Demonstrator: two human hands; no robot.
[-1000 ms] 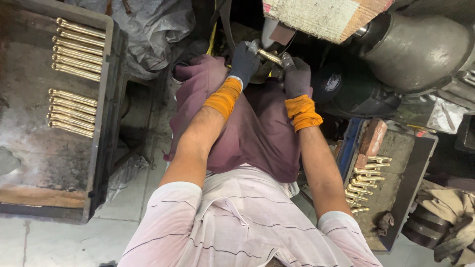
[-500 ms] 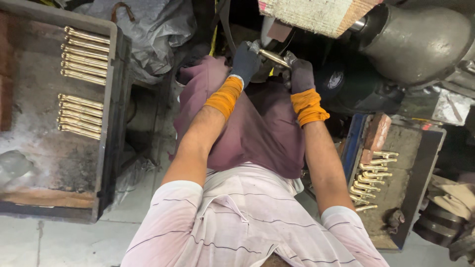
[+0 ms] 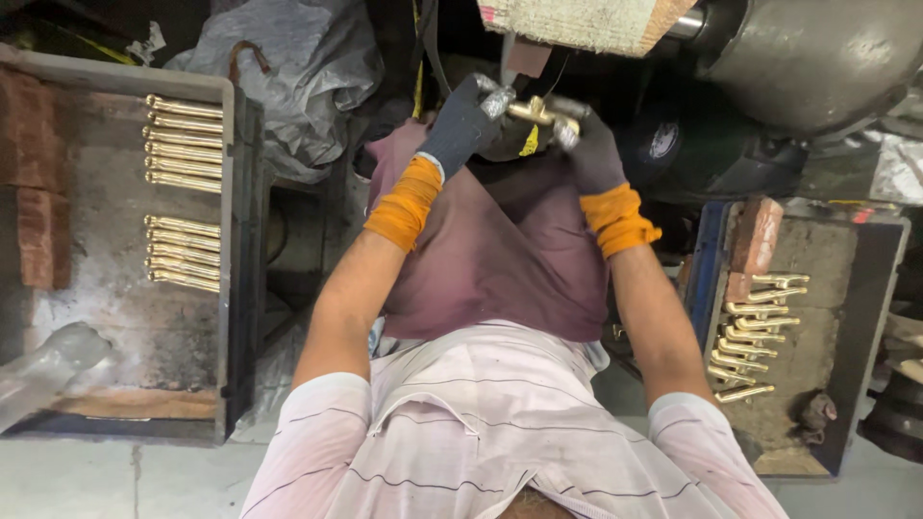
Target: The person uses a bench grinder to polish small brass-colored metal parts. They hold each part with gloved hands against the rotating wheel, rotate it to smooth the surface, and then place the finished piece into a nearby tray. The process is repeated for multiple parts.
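Observation:
Both my hands wear dark gloves with orange cuffs. My left hand [image 3: 463,123] and my right hand [image 3: 591,149] grip the two ends of a small brass part [image 3: 536,112], held up just under a pale fabric buffing wheel [image 3: 582,21]. The part's middle shows between the gloves; its ends are hidden in my fingers. A maroon cloth [image 3: 490,255] covers my lap beneath the hands.
A grey tray [image 3: 125,317] at the left holds two rows of brass parts [image 3: 183,144]. At the right, another tray [image 3: 856,317] has several brass parts [image 3: 755,336] and a brick. A large grey motor housing [image 3: 817,53] sits at the upper right, crumpled plastic sheeting [image 3: 288,67] at the upper left.
My hands have stayed on the brass part at the wheel; the part has turned a little between them. The view has shifted slightly.

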